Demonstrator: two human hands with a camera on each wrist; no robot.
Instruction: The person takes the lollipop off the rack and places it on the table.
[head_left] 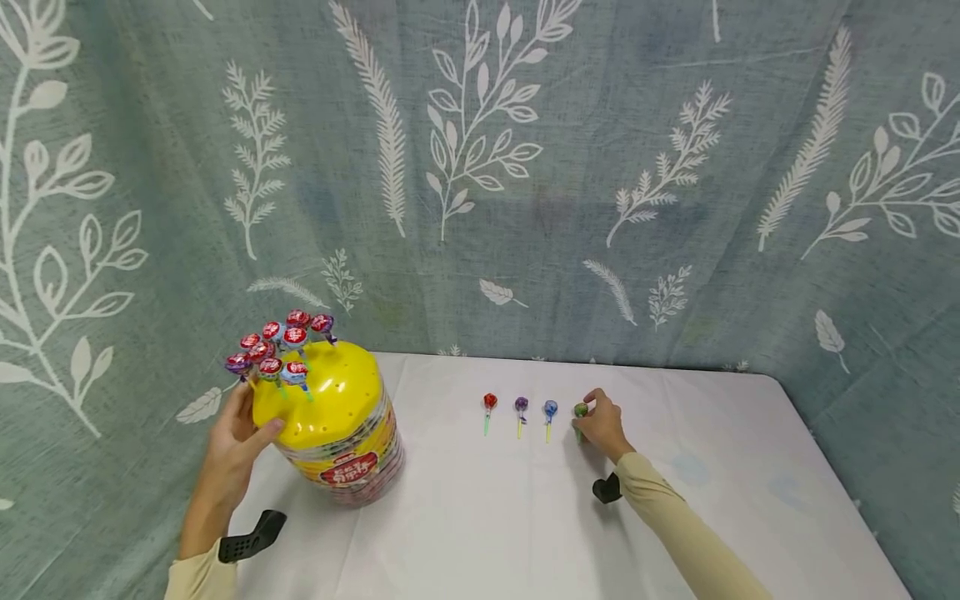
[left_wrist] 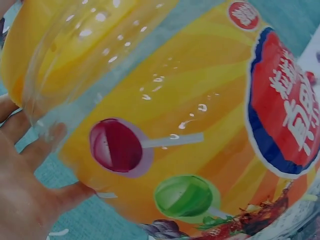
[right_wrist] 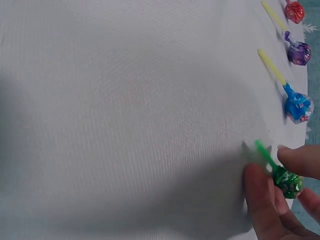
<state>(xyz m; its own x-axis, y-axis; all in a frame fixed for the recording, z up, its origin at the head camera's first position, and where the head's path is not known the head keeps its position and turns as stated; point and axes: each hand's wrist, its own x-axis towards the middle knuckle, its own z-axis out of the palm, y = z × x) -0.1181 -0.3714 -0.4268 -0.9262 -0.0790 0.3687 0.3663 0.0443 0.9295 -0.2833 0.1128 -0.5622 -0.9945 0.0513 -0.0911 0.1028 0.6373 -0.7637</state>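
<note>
A big clear jar with a yellow lid stands on the left of the table. Several wrapped lollipops stick up out of holes in the lid. My left hand grips the lid's edge from the left, thumb in front and fingers behind. The left wrist view shows the jar's orange printed label close up beside that hand. Over on the right, my right hand pinches a green lollipop between thumb and fingers, close over the cloth. Its green stick points back toward the wrist.
Left of the right hand, a red lollipop, a purple lollipop and a blue lollipop lie in a row on the white tablecloth. A leaf-patterned curtain hangs behind the table.
</note>
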